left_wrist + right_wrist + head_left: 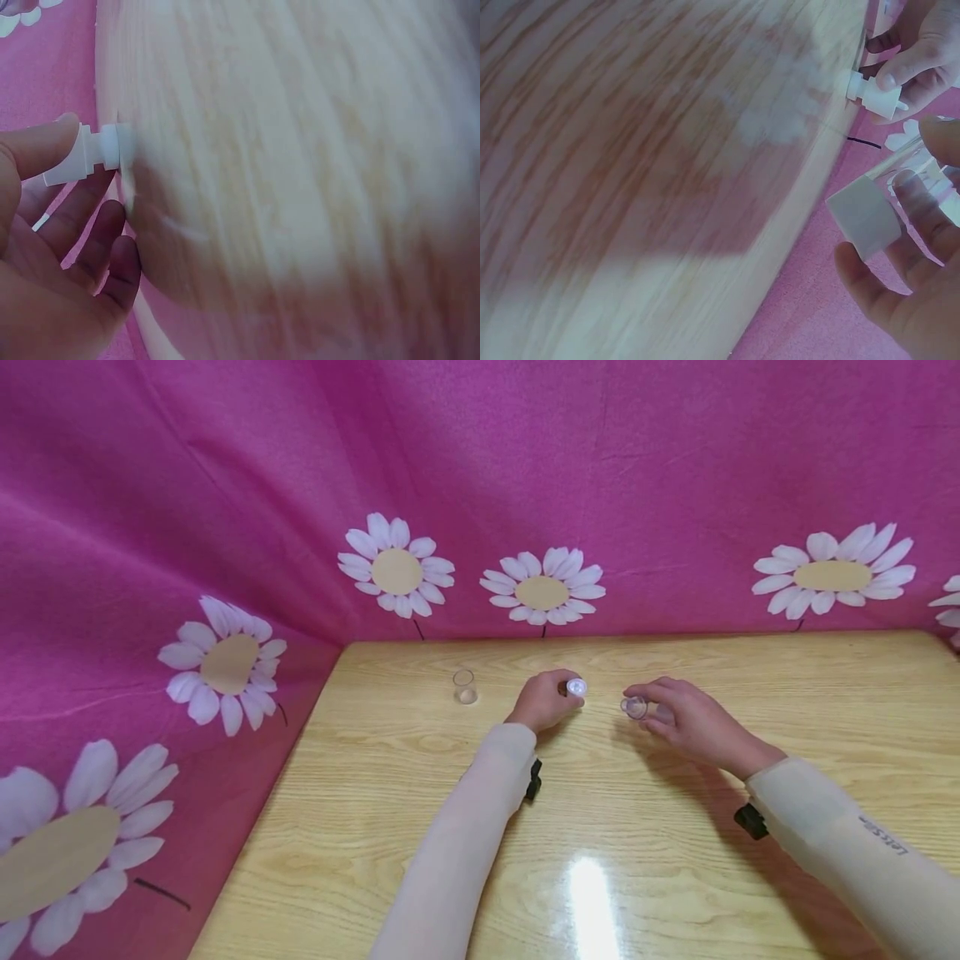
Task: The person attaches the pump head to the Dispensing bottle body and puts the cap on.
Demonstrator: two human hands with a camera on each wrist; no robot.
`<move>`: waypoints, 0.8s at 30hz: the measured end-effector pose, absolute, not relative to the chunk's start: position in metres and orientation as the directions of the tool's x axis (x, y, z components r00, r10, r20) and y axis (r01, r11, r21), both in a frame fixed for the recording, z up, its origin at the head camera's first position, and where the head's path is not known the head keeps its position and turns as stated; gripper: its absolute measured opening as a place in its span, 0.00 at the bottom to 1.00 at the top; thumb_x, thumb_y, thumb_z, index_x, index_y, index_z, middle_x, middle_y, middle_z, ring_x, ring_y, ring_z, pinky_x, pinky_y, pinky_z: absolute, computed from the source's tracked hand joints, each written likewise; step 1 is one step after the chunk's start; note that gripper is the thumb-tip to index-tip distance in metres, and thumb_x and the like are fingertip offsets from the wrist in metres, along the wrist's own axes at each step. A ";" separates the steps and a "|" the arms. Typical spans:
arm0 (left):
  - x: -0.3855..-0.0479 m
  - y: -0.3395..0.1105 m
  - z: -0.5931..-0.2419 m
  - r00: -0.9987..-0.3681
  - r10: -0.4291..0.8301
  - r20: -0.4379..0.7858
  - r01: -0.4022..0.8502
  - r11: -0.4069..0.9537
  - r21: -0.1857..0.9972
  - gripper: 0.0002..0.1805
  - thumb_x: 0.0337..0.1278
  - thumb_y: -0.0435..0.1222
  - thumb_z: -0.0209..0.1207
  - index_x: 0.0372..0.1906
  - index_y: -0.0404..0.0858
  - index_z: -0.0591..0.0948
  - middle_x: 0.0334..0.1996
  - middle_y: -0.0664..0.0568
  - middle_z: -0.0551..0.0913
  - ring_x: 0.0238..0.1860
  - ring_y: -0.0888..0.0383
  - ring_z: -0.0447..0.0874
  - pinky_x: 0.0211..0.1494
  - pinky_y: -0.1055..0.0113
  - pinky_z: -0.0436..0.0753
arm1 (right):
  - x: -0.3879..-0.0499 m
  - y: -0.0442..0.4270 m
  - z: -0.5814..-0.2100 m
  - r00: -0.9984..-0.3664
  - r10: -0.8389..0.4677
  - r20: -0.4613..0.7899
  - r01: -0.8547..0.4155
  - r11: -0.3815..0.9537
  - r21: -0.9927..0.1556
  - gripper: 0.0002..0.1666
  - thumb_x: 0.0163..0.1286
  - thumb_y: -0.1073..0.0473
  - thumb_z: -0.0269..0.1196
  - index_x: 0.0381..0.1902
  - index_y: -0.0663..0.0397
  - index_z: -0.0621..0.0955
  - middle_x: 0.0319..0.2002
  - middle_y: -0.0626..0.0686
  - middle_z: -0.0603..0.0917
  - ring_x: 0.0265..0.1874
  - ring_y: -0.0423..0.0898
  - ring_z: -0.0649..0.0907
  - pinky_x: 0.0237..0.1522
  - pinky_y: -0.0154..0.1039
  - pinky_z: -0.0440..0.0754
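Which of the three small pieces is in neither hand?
The clear cylinder on the table, left of the left hand. That hand holds the white piece; the right hand, the white-ended clear piece.

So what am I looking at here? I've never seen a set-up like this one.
There's no robot here: a person works with two bare hands. The wide picture comes from a camera on their head, looking forward and down; the other two come from cameras on the wrists, probably those black devices. The left hand holds a small white piece; the right hand holds a small clear container, which shows a white end in the right wrist's view. A clear cup sits on the wood-grain table, to the left of both hands. Pink cloth with white daisies hangs behind.
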State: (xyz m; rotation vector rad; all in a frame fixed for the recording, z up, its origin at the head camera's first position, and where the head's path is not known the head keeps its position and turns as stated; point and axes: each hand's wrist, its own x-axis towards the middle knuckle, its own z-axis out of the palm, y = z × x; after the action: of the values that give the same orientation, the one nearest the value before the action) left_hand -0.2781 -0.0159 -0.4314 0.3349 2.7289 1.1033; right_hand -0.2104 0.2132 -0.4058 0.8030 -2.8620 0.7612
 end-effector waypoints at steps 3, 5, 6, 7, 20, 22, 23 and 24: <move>-0.276 -0.018 -0.430 -0.958 0.278 -0.074 0.147 0.695 0.704 0.19 0.64 0.38 0.63 0.59 0.44 0.81 0.51 0.51 0.86 0.50 0.57 0.81 0.56 0.66 0.79 | -0.211 0.213 -0.406 -0.858 -0.472 0.203 -0.511 0.739 -0.440 0.26 0.65 0.66 0.67 0.61 0.55 0.78 0.49 0.58 0.83 0.41 0.50 0.80 0.44 0.50 0.78; -0.275 -0.019 -0.429 -0.958 0.278 -0.074 0.144 0.687 0.713 0.20 0.64 0.38 0.63 0.60 0.44 0.80 0.51 0.50 0.86 0.50 0.57 0.81 0.56 0.66 0.79 | -0.211 0.213 -0.406 -0.853 -0.477 0.212 -0.519 0.734 -0.437 0.26 0.65 0.66 0.67 0.61 0.54 0.78 0.49 0.58 0.83 0.40 0.49 0.79 0.43 0.49 0.78; -0.275 -0.021 -0.429 -0.958 0.278 -0.073 0.143 0.681 0.718 0.20 0.64 0.38 0.63 0.60 0.44 0.80 0.51 0.50 0.86 0.51 0.56 0.82 0.56 0.66 0.79 | -0.211 0.213 -0.406 -0.851 -0.479 0.215 -0.522 0.732 -0.438 0.26 0.64 0.66 0.67 0.61 0.54 0.78 0.49 0.58 0.83 0.40 0.49 0.79 0.42 0.49 0.78; -0.274 -0.022 -0.428 -0.958 0.278 -0.072 0.141 0.675 0.724 0.20 0.64 0.38 0.62 0.60 0.44 0.80 0.51 0.50 0.86 0.51 0.56 0.82 0.56 0.66 0.79 | -0.211 0.213 -0.406 -0.848 -0.482 0.220 -0.528 0.730 -0.435 0.26 0.65 0.66 0.67 0.61 0.54 0.78 0.49 0.58 0.83 0.39 0.48 0.79 0.42 0.48 0.78; -0.263 -0.066 -0.412 -0.951 0.309 -0.033 0.183 0.641 0.745 0.22 0.64 0.38 0.61 0.63 0.43 0.78 0.50 0.49 0.84 0.45 0.55 0.81 0.46 0.69 0.79 | -0.213 0.212 -0.403 -0.841 -0.486 0.237 -0.539 0.720 -0.437 0.26 0.65 0.66 0.66 0.61 0.57 0.78 0.52 0.61 0.83 0.47 0.56 0.82 0.47 0.56 0.79; -0.262 -0.072 -0.411 -0.952 0.303 -0.030 0.184 0.650 0.737 0.22 0.64 0.39 0.61 0.63 0.44 0.78 0.50 0.49 0.83 0.45 0.56 0.80 0.45 0.69 0.78 | -0.214 0.212 -0.403 -0.841 -0.485 0.241 -0.540 0.721 -0.434 0.26 0.65 0.66 0.67 0.61 0.57 0.78 0.51 0.61 0.83 0.46 0.55 0.82 0.47 0.55 0.79; -0.261 -0.075 -0.412 -0.953 0.302 -0.029 0.184 0.652 0.735 0.22 0.64 0.39 0.61 0.63 0.44 0.78 0.50 0.49 0.83 0.45 0.56 0.80 0.45 0.69 0.78 | -0.214 0.211 -0.403 -0.841 -0.484 0.243 -0.541 0.722 -0.433 0.26 0.65 0.66 0.67 0.61 0.57 0.78 0.51 0.61 0.83 0.46 0.55 0.82 0.47 0.55 0.79; -0.260 -0.077 -0.412 -0.953 0.301 -0.025 0.186 0.653 0.734 0.22 0.64 0.39 0.62 0.62 0.43 0.78 0.50 0.49 0.83 0.44 0.56 0.79 0.45 0.69 0.78 | -0.214 0.211 -0.403 -0.839 -0.484 0.247 -0.543 0.721 -0.431 0.26 0.64 0.67 0.67 0.61 0.58 0.78 0.51 0.61 0.83 0.46 0.55 0.82 0.47 0.55 0.79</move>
State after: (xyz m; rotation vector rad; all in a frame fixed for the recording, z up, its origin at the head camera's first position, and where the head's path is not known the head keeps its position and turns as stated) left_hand -0.2603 -0.0773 -0.4122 0.4034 2.7226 1.1848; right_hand -0.2143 0.2110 -0.4029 0.8404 -2.8052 0.7589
